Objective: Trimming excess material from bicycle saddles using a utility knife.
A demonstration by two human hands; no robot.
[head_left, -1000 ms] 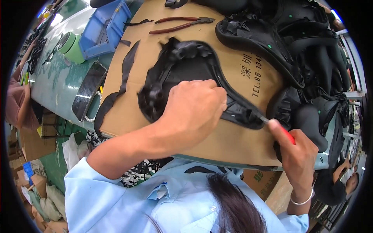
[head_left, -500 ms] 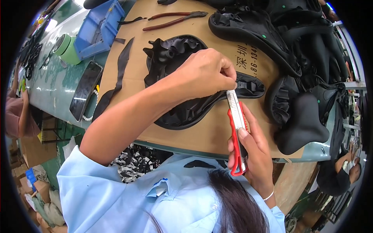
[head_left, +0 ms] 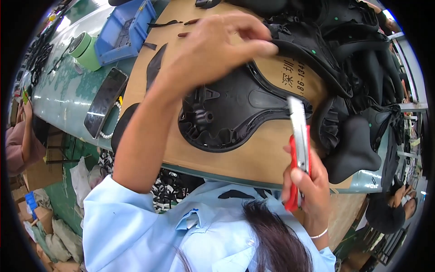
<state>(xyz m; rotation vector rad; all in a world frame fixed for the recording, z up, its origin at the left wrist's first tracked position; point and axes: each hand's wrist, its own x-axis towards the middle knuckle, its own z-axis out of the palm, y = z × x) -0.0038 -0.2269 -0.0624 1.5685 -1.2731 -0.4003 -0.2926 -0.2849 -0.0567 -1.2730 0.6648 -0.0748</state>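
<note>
Right, black saddle-shaped part [head_left: 229, 113] hollow side up, red knife [head_left: 299, 124] in the right hand [head_left: 312, 186], left hand [head_left: 217, 50] raised over the wide end.
Part lies on a cardboard sheet [head_left: 253, 167], likely there to guard the green table [head_left: 59, 88] from the blade. Right fingers close around the handle, thumb along it, blade aimed away from the body, probably for control; it overlaps the narrow end, can't tell if touching. Left is half-curled, too blurred to tell if it pinches anything. Heap of black parts [head_left: 362, 63] sits right, presumably for easy reach.
</note>
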